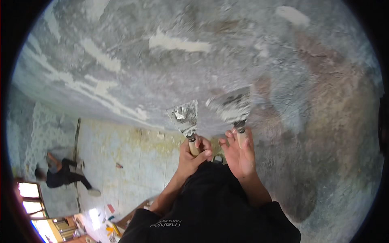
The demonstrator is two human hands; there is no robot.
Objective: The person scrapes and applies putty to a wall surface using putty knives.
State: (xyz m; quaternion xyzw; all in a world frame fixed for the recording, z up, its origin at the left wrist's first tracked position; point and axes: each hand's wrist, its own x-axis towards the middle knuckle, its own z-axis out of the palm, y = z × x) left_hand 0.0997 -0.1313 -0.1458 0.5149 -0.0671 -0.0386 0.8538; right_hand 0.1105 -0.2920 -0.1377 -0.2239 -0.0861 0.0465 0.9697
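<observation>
My left hand (196, 150) grips the wooden handle of a putty knife (184, 117), blade up. Grey smears and a pale lump of filler sit on that blade. To its right, my right hand (241, 155) holds a wider putty knife (232, 104) by its pale handle, with the fingers loosely spread around it. The wide blade is blurred and coated with grey and whitish filler. Both blades are in front of a grey plastered wall (182, 73); whether either touches it I cannot tell. A white filler patch (179, 44) lies on the wall above the blades.
Long pale filler streaks (103, 97) cross the wall on the left. Below is a stained tiled floor (121, 161). At far left another person (63, 176) is by the adjoining wall. Tools and yellow items (112, 229) lie at lower left, near a bright window (30, 194).
</observation>
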